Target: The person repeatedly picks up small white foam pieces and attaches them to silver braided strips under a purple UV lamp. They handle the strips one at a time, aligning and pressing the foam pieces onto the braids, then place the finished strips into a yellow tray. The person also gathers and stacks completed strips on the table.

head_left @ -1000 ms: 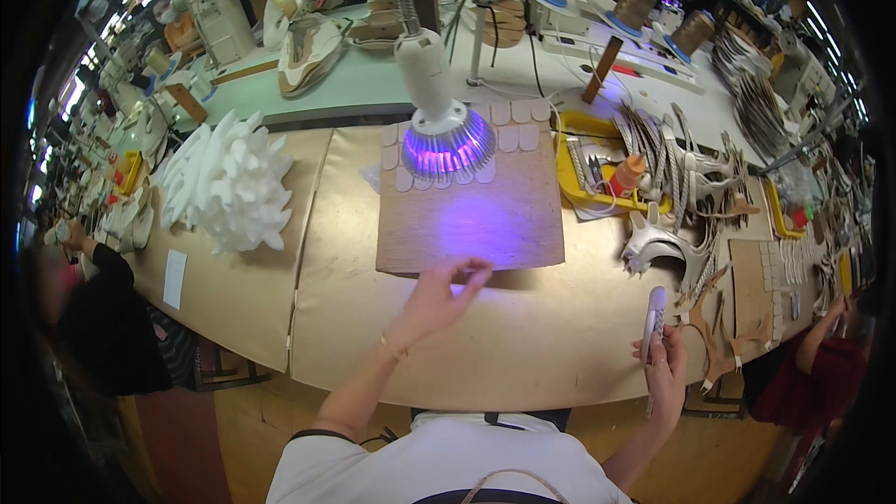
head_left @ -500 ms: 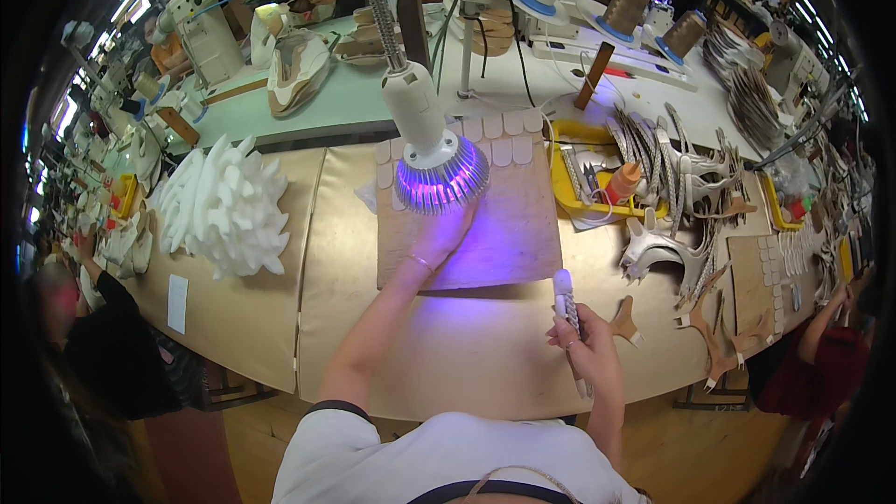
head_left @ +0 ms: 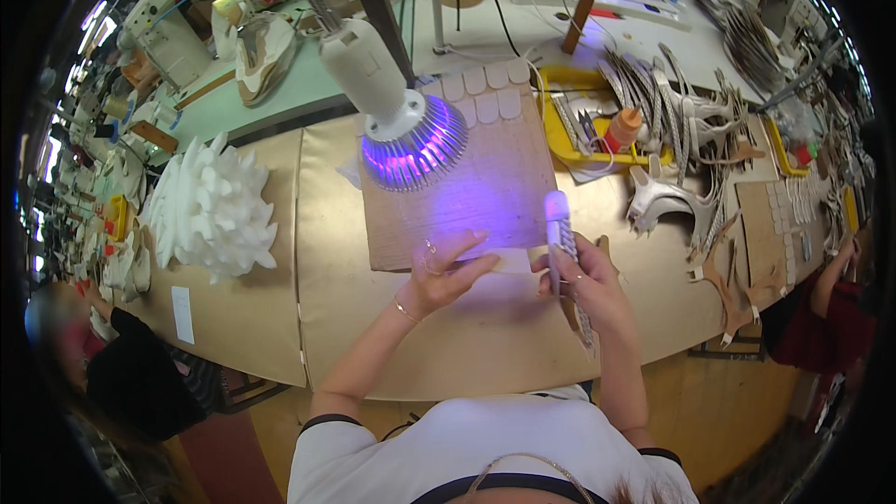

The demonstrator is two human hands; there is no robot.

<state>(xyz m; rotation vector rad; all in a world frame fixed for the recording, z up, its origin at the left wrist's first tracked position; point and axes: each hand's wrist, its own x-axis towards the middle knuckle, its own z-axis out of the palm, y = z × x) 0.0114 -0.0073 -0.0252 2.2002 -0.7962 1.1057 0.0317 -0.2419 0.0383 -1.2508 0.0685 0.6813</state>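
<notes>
My right hand (head_left: 588, 285) grips a braided shoe strap (head_left: 561, 233) with a smooth, rounded white end pointing up. Part of the strap hangs below my fingers. Opposite it, my left hand (head_left: 443, 275) reaches over the near edge of a brown board (head_left: 495, 163), fingers stretched and apart. Just past its fingertips is a pale patch; whether it is a loose piece I cannot make out. Rounded pale tabs (head_left: 487, 109) lie in rows along the board's far edge. A white lamp (head_left: 411, 145) with a ribbed head casts violet light on the board.
A yellow tray (head_left: 560, 145) holds tools and an orange-capped bottle (head_left: 623, 129). Light cut shoe parts (head_left: 672, 201) pile up on the right. White spiky foam-like pieces (head_left: 210, 210) stand at left, near a paper slip (head_left: 182, 315). Sewing machines and other people surround the table.
My left hand has drawn back from under the lamp toward me and the strap. My right hand has raised the strap slightly. The view has shifted, and the lamp appears farther left.
</notes>
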